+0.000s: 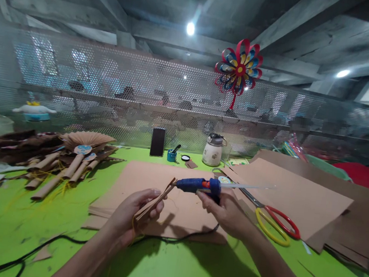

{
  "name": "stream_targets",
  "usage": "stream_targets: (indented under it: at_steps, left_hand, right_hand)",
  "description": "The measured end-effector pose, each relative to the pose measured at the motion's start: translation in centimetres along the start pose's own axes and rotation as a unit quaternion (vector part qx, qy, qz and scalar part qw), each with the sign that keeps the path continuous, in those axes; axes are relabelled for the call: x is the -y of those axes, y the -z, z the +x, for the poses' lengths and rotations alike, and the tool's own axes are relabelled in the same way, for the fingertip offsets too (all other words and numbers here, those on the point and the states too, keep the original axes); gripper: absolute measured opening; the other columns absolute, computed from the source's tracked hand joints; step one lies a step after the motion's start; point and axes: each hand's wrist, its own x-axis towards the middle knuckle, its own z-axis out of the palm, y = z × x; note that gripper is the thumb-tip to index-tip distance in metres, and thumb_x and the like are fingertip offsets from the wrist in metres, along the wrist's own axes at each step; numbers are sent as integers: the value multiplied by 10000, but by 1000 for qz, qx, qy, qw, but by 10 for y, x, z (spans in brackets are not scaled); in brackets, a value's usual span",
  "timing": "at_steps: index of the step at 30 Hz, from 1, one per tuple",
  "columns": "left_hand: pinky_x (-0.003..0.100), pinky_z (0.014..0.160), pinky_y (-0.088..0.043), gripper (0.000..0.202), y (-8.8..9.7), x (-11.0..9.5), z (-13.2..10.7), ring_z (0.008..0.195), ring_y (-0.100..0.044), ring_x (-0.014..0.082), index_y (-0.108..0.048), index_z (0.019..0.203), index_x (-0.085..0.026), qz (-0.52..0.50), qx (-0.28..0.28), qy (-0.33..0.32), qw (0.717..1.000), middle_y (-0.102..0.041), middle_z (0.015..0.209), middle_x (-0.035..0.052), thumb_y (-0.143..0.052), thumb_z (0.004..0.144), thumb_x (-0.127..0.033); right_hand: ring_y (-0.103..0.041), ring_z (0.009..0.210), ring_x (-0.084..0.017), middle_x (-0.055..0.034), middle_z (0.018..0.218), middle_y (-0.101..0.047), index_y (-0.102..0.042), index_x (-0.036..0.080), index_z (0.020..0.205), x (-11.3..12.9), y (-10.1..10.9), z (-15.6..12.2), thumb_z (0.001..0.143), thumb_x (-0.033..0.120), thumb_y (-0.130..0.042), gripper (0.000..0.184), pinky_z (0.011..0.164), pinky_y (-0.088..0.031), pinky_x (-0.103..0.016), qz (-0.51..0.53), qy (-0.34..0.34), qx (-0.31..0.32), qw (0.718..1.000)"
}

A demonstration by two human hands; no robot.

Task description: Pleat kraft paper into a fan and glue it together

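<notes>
My left hand (139, 209) is closed around a narrow folded strip of brown paper (155, 204), which slants up to the right. Yellow thread (137, 231) hangs by its lower end. In my right hand (225, 207) is a blue hot glue gun (195, 184), gripped by the handle, with a clear glue stick (248, 186) poking out of its back. The nozzle points left and is at the strip's upper end; whether it touches I cannot tell. Under both hands lies a stack of brown paper sheets (127, 176).
Red-and-yellow-handled scissors (277, 224) lie on the right beside large brown sheets (292, 186). Finished paper fans (79, 157) are piled at the left. A black cord (69, 240) crosses the green table (169, 270). A phone (158, 142), blue jar (171, 155) and bottle (213, 150) stand at the back.
</notes>
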Motion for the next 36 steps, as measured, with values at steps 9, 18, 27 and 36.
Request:
stream_targets:
  at_steps: [9,18,27,36]
  left_hand:
    - [106,293,-294,155,3,2,4,336,-385,35,-515,662,-136,-12,14,12,1000,-496,487,-23,-521,798,-211]
    - [112,286,-272,134,2,1,2,328,-372,35,-523,693,-127,-14,-11,17,1000,-501,487,-13,-513,799,-209]
    - [107,288,-268,134,2,1,3,334,-363,31,-526,704,-130,-5,9,7,1000,-508,507,-19,-540,784,-237]
    - [119,278,-260,135,3,1,3,315,-356,33,-523,689,-125,-4,0,7,1000,-504,490,-11,-515,791,-211]
  right_hand:
    - [-358,506,-97,31,544,-388,-477,165,626,-4,1,4,874,430,-454,364,474,-267,-233,-11,-2,-46,999]
    - [-268,524,-88,40,579,-322,-450,171,659,-1,-5,-3,874,415,-466,325,461,-233,-228,20,10,-22,1000]
    - [-268,503,-81,45,555,-318,-394,178,616,-3,-1,2,870,405,-470,349,448,-219,-228,12,18,-48,999]
    - [-264,517,-86,42,567,-314,-429,174,628,4,-7,-8,875,421,-458,351,459,-233,-225,13,-1,20,1000]
